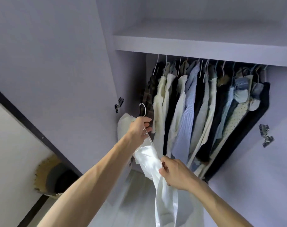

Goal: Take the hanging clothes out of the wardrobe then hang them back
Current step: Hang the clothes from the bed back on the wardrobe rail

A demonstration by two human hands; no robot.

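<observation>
Left hand (142, 128) is gripping the wire hanger (144, 110) just under its hook, fingers curled round the neck, at centre-left of the frame. The hook is sitting free, pointing up, not on any rail. The white garment (165, 199) is draping from the hanger down toward bottom centre, out in front of the wardrobe (131, 76) and not among the rest. Right hand (175, 175) is pinching the fabric at the hanger's lower end, thumb and fingers closed on the cloth, likely to stop the slippery-looking material sliding off the wire while the hanger is tilting. Holding at the neck makes sense: it is leaving the hook clear for aiming. The row of hanging clothes (196, 104) is filling the centre and right, packed tight under the shelf (188, 48), which is hiding the rail itself. The garment is sitting level with the row's left end, beside the plaid shirt (147, 95), probably the easiest gap to reach. I can't tell whether it is coming out or going back (the hook's position fits either). More white fabric (124, 123) is showing behind the left hand; what it is I can't tell. Risk: the sleeve is trailing low and may snag.
</observation>
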